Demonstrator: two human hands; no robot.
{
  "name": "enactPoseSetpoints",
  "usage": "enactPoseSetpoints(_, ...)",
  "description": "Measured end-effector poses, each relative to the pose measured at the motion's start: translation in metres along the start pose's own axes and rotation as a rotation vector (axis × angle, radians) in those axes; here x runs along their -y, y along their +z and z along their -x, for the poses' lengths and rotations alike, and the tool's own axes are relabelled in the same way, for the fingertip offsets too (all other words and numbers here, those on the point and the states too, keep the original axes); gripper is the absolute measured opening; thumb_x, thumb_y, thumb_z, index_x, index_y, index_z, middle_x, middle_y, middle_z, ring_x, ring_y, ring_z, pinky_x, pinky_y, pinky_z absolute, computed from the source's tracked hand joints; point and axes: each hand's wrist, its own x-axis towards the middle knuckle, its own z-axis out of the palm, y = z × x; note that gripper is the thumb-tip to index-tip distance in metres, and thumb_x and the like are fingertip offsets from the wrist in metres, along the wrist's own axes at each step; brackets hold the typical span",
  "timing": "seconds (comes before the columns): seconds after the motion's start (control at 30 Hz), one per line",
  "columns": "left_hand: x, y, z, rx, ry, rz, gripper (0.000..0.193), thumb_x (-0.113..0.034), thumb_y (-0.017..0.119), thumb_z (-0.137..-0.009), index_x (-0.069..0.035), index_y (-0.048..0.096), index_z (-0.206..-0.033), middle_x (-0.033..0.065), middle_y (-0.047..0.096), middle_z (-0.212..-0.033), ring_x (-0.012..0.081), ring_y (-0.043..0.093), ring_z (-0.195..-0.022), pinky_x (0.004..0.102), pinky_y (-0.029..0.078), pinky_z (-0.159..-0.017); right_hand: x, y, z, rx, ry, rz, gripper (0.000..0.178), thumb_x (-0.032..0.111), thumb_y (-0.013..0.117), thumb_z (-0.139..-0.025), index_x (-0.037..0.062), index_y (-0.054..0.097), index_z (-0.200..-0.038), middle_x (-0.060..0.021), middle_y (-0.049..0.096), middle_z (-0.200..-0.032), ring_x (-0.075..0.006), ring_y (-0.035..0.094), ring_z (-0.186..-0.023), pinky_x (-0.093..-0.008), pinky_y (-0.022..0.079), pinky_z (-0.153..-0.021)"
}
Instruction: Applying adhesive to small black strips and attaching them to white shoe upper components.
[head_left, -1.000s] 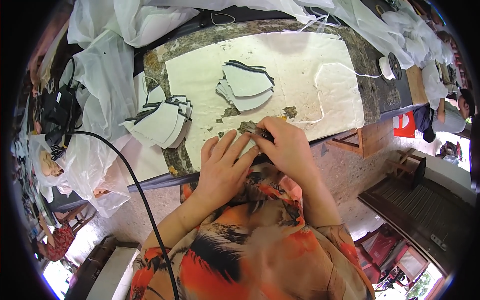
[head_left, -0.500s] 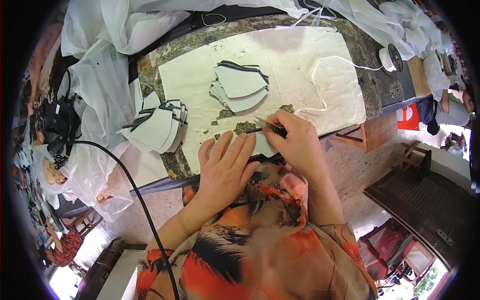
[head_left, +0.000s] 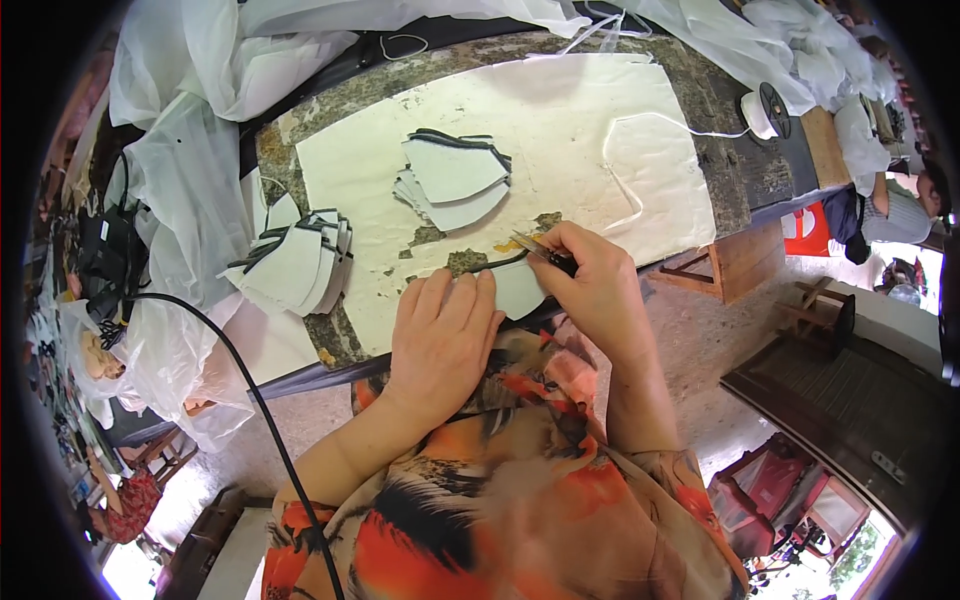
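Note:
My left hand [head_left: 440, 335] lies flat with fingers together on a small pale panel [head_left: 519, 288] with a dark trimmed edge, pressing it to the table near the front edge. In my right hand [head_left: 598, 285] is a pair of small black-handled snips [head_left: 562, 262]. Their pointed metal tip is over the panel's dark upper edge, pointing up and left. Beyond my hands sits a stack of similar pale panels [head_left: 455, 168] with dark edges. A second, fanned pile of panels [head_left: 295, 262] lies to the left.
A worn cream sheet [head_left: 570, 110] covers much of the board. White cord runs across it to a spool [head_left: 765, 112] at the right. Sheer white fabric [head_left: 185, 190] is heaped left and behind. A black cable [head_left: 240, 365] crosses near my left arm. A wooden stool [head_left: 820, 310] stands right.
My left hand has slid a little left along the panel, uncovering more of it and its dark edge. The right hand keeps the snips at that edge. The whole view has shifted slightly.

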Motion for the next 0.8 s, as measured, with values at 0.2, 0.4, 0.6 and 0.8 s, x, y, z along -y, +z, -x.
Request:
enactPoseSetpoints(0.2, -0.002, -0.006, -0.007, 0.021, 0.032, -0.026, 0.043, -0.020, 0.075, -0.087, -0.011, 0.065, -0.128, 0.0039, 0.060, -0.104, 0.0244, 0.057, -0.107, 0.0434, 0.040, -0.096, -0.007, -0.005, 0.001, -0.030, 0.037, 0.021, 0.018, 0.011, 0.075, -0.088, -0.0019, 0.064, -0.095, -0.0127, 0.063, -0.075, -0.0177, 0.055, -0.065, -0.0320, 0.048, -0.063)
enactPoseSetpoints(0.4, -0.006, -0.014, -0.016, 0.102, 0.031, -0.054, 0.042, -0.019, 0.072, -0.088, -0.015, 0.065, -0.130, 0.0023, 0.054, -0.092, 0.0222, 0.055, -0.099, 0.0442, 0.038, -0.093, -0.008, -0.006, -0.002, -0.015, 0.063, -0.012, 0.017, 0.010, 0.074, -0.090, -0.0023, 0.063, -0.093, -0.0111, 0.061, -0.072, -0.0137, 0.054, -0.063, -0.0304, 0.047, -0.059)
enactPoseSetpoints(0.6, -0.007, -0.019, -0.024, 0.145, 0.052, -0.067, 0.041, -0.017, 0.068, -0.090, -0.017, 0.066, -0.131, 0.0030, 0.054, -0.092, 0.0230, 0.056, -0.098, 0.0456, 0.038, -0.094, -0.010, -0.005, -0.005, -0.033, 0.030, 0.026, 0.016, 0.010, 0.074, -0.090, -0.0013, 0.063, -0.094, -0.0110, 0.062, -0.074, -0.0146, 0.054, -0.062, -0.0308, 0.046, -0.059)
enactPoseSetpoints(0.8, -0.002, -0.021, -0.031, 0.165, 0.061, 0.003, 0.045, -0.015, 0.071, -0.086, -0.015, 0.065, -0.131, 0.0048, 0.056, -0.096, 0.0264, 0.055, -0.099, 0.0453, 0.040, -0.093, -0.009, -0.003, -0.005, -0.056, -0.028, 0.095, 0.017, 0.011, 0.074, -0.088, 0.0000, 0.063, -0.096, -0.0146, 0.064, -0.081, -0.0262, 0.061, -0.067, -0.0352, 0.050, -0.063)
